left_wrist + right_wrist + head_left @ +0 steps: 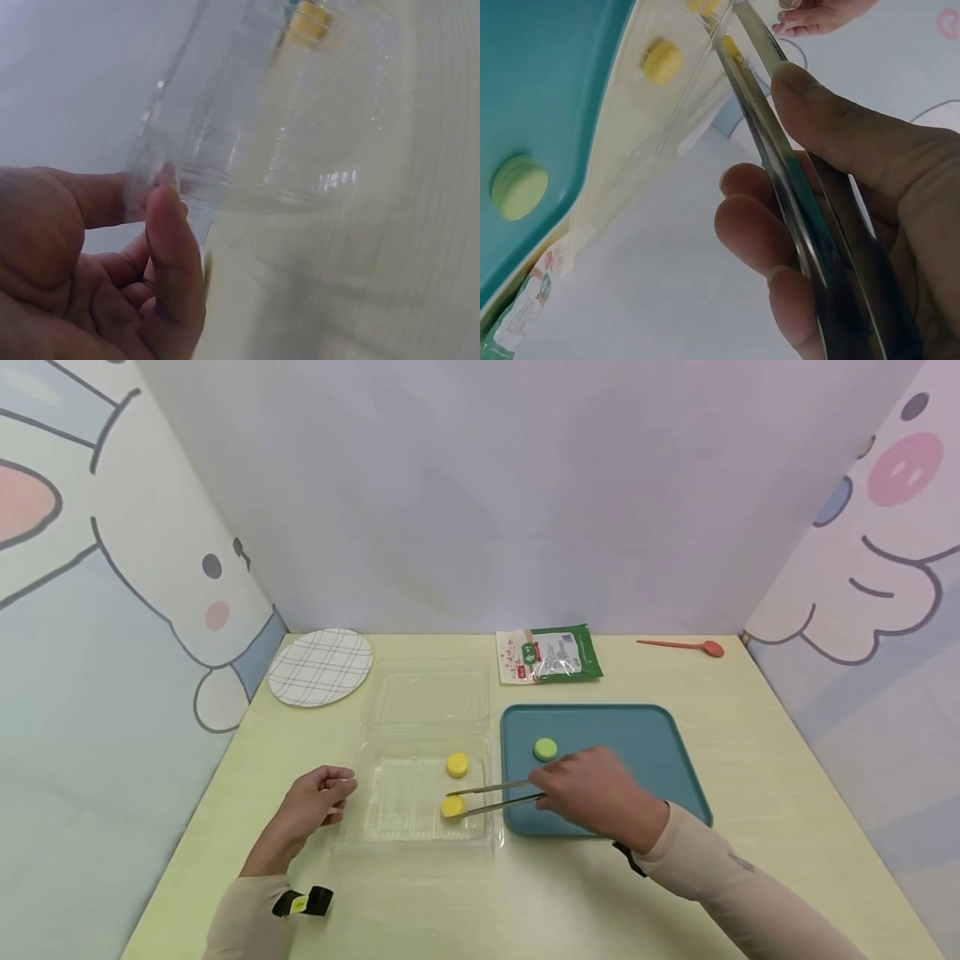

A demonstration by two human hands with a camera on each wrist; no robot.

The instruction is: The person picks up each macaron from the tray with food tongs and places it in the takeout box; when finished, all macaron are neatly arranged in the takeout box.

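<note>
My left hand [311, 802] pinches the left rim of a clear plastic clamshell container [397, 793] between thumb and finger, as the left wrist view shows. The container lies on the table with its lid folded back. My right hand [596, 793] grips metal tongs [495, 807], thumb on one arm and fingers on the other. The tong tips are at the nearer yellow macaron [453, 807], one on each side; whether they press on it I cannot tell. Behind it in the container sits another yellow macaron [457, 765]. A green macaron [545, 749] rests on the blue tray [615, 727].
At the back left lies a round checked plate [321, 667]. A green and white packet [549, 655] is behind the tray, and a red spoon [697, 647] lies at the back right. Walls with cartoon prints border the table [420, 902] on its left, back and right.
</note>
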